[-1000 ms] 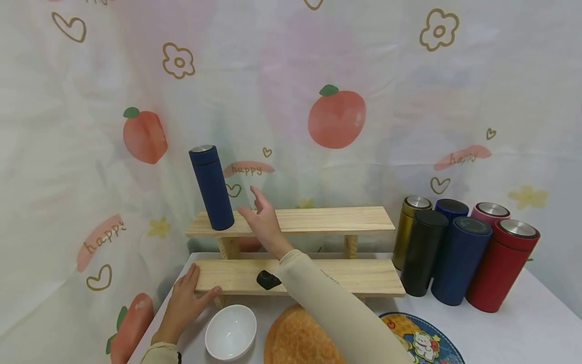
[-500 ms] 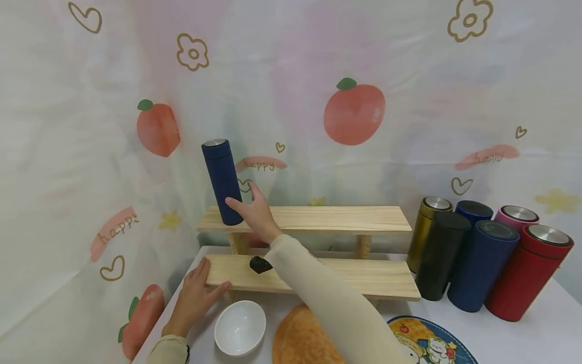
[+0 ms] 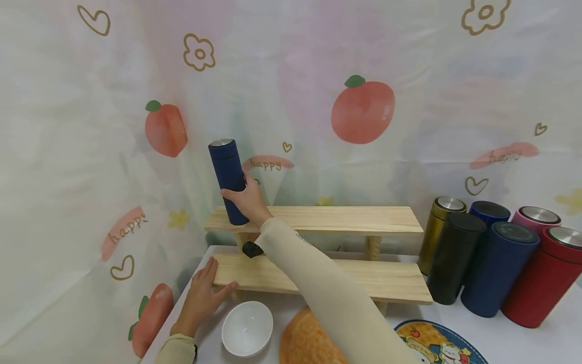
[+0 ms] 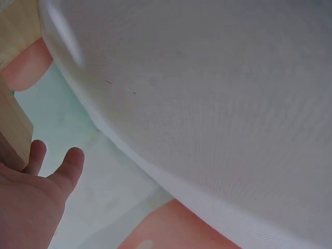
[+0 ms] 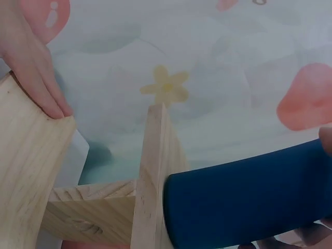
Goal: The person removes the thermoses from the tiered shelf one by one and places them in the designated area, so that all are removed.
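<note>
A tall navy thermos (image 3: 226,166) with a silver lid top stands at the left end of the upper board (image 3: 341,217) of a two-step wooden stand. My right hand (image 3: 251,203) grips its lower half, thumb on the near side and fingers on the far side. In the right wrist view, the base of the blue thermos (image 5: 244,197) meets the board, and fingertips (image 5: 314,233) curl along its edge. My left hand (image 3: 200,301) rests on the left end of the lower board (image 3: 373,275), fingers stretched along the end and thumb by the front edge.
Several thermoses stand grouped at the right, including gold (image 3: 434,237), black (image 3: 454,260), blue (image 3: 495,273) and red (image 3: 543,283) ones. In front of the stand are a white bowl (image 3: 247,328), a round bread-like mat (image 3: 306,341) and a blue cartoon-print mat (image 3: 443,344).
My right hand has moved left to the navy thermos and closed round it. The left hand has stayed on the lower board. The head view has shifted slightly.
</note>
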Tool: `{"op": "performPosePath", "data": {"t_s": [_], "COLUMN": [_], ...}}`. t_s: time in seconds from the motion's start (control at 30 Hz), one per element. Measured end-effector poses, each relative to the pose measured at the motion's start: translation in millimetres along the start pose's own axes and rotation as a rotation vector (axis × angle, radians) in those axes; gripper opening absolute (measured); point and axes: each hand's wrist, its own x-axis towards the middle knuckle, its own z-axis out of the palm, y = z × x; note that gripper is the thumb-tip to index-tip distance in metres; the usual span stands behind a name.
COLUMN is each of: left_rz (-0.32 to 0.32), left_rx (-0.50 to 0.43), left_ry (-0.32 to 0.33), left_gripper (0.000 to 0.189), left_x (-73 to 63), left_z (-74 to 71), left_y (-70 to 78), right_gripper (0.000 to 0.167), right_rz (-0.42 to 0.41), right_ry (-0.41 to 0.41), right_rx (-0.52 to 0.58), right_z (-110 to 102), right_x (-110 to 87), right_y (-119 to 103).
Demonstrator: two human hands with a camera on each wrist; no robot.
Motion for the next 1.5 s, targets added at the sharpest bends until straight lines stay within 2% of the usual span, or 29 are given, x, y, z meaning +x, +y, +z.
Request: {"op": "performPosePath", "data": {"t_s": [0.13, 0.27, 0.57, 0.67, 0.87, 1.07, 1.27, 1.5], "left_rz": [0.016, 0.020, -0.019, -0.018, 0.023, 0.033, 0.064, 0.073], "left_rx": [-0.006, 0.003, 0.031, 0.025, 0.025, 0.016, 0.020, 0.021], "left_ry": [0.009, 0.013, -0.017, -0.022, 0.014, 0.002, 0.019, 0.005], "left_gripper": [0.109, 0.110, 0.112, 0.112, 0.111, 0.111, 0.107, 0.108], "left_x": [-1.6, -2.2, -2.7, -3.0, -3.3, -4.3, -7.0, -7.2], "left_z": [5.0, 3.8, -0.2, 0.3, -0.4, -2.7, -5.9, -2.9], "left_y": [3.6, 6.4, 3.8, 3.8, 1.5, 1.0, 2.7, 3.2], "right_gripper": [0.072, 0.071, 0.070, 0.072, 0.073, 0.075, 0.072, 0.072], "right_rz": [0.001, -0.014, -0.028, -0.025, -0.058, -0.092, -0.111, -0.119], "right_ry": [0.043, 0.078, 0.108, 0.111, 0.105, 0.113, 0.134, 0.169], "right_rx": [-0.017, -0.044, 0.047, 0.055, 0.065, 0.047, 0.046, 0.042], "right_z": [-4, -8, -20, -30, -52, -76, -101, -130], "right_x": [3.5, 0.4, -27.8, -37.6, -55.1, -74.9, -91.8, -111.6], "right_y": [4, 4, 1, -1, 0, 3, 2, -1]}}
